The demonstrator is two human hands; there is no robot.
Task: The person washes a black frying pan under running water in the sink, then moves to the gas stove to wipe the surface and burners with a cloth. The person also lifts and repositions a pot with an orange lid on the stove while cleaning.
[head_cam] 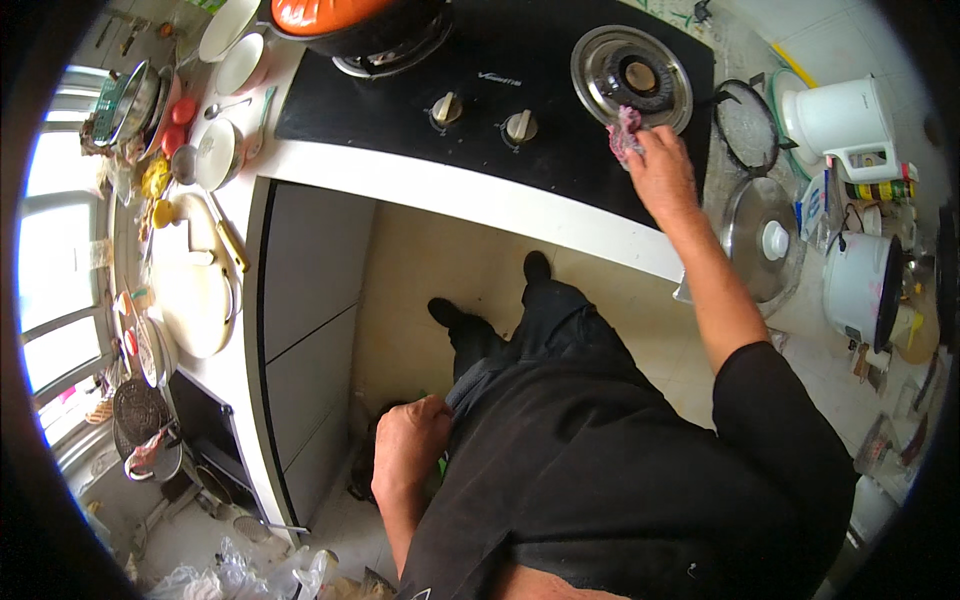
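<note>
My right hand (664, 174) grips a crumpled pink-and-grey cloth (624, 137) at the front rim of the right gas burner (589, 90). This burner's pan support (772, 154), a black ring with prongs, lies off the hob to the right. Two control knobs, the left one (447, 109) and the right one (520, 127), sit on the black glass gas hob (375, 120). Low beside my body, my left hand (412, 442) is curled into a loose fist, with nothing showing in it; its palm side is hidden.
On the left burner stands a dark pot with an orange lid (322, 13). Bowls (241, 64) and a round chopping board (187, 300) with a cleaver on it line the left counter. To the right are a steel lid (754, 232), a white kettle (840, 124) and a rice cooker (859, 285).
</note>
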